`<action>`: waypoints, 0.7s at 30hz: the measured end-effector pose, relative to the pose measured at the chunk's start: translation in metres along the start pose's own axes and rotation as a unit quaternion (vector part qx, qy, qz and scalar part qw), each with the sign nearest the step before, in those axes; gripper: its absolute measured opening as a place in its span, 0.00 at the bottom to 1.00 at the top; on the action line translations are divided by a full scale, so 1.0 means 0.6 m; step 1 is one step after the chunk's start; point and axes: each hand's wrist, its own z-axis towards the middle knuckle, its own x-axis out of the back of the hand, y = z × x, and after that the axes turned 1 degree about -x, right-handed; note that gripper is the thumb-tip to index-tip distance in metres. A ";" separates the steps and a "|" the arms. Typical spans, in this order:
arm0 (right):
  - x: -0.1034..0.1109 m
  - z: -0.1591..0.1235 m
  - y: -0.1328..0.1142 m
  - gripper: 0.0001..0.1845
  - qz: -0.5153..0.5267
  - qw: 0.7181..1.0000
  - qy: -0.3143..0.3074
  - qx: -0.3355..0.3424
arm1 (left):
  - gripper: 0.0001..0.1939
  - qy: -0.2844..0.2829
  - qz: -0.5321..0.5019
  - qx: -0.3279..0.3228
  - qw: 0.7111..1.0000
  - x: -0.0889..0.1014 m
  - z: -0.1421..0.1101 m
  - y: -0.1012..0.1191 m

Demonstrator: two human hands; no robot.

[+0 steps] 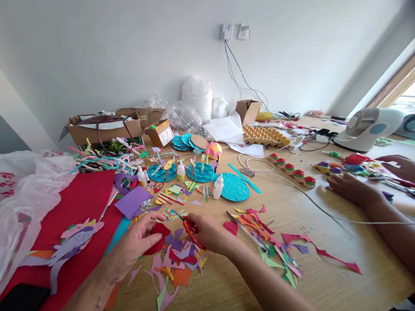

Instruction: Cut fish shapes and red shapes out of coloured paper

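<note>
Lower centre: red paper (164,231) was pinched, apparently for steadiness, by the left hand (142,235); scissors (190,232) were clasped by the right hand (210,233).

Bare as far as I see
My left grip (144,237) and right grip (212,234) have jointed fingers (153,239); slim wrists (117,264) lead to uncovered forearms (263,278), broadening toward me.

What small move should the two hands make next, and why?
Probably bring the scissors to the edge of the red paper: the right hand grips the scissors, the left hand holds the paper, and the two seem to be apart.
</note>
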 end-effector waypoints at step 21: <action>0.075 -0.006 -0.069 0.17 0.504 0.842 0.185 0.059 | 0.17 0.111 -0.040 -0.244 0.963 -0.040 0.033 0.097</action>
